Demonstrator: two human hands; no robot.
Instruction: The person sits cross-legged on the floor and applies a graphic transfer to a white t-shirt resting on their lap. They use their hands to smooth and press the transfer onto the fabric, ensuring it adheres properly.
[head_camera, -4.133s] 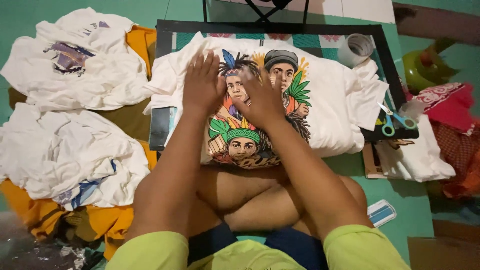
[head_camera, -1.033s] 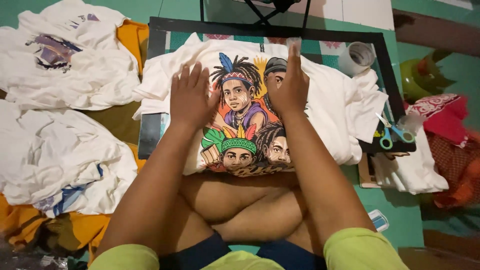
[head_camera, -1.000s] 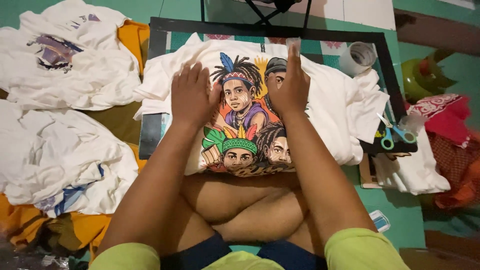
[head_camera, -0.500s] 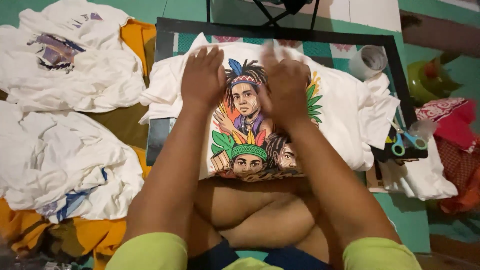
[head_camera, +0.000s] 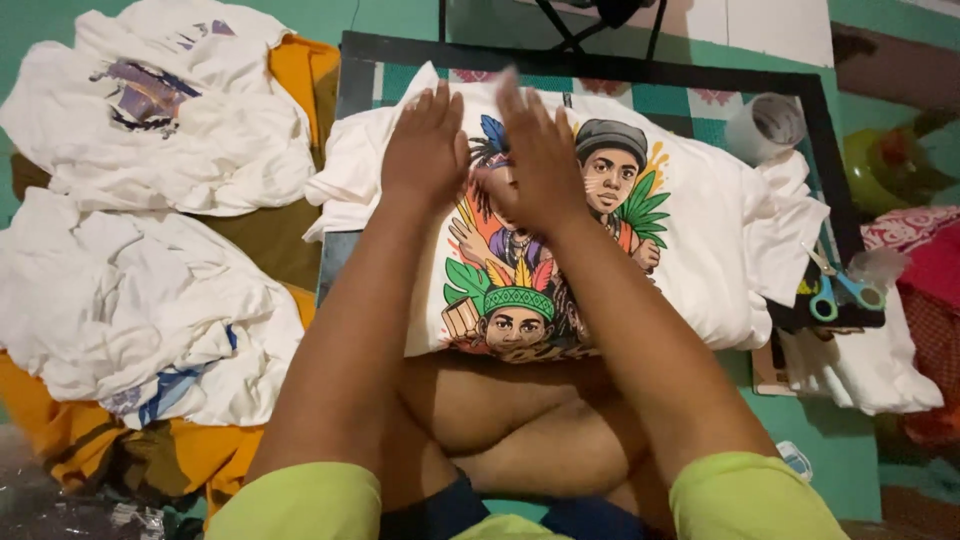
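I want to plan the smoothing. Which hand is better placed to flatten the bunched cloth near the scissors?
Probably the right hand: it lies flat on the printed white T-shirt, nearer the scissors. The left hand rests toward the opposite edge.

White T-shirt (head_camera: 700, 240): one item, spread flat, print side up, on a dark-framed board at centre scene. Front bears a large colourful print of figures in feathered headdresses amid green leaves. Near edge hangs over the person's crossed legs; right side bunches in loose folds; left sleeve trails off the left edge. Fabric is lightly creased.
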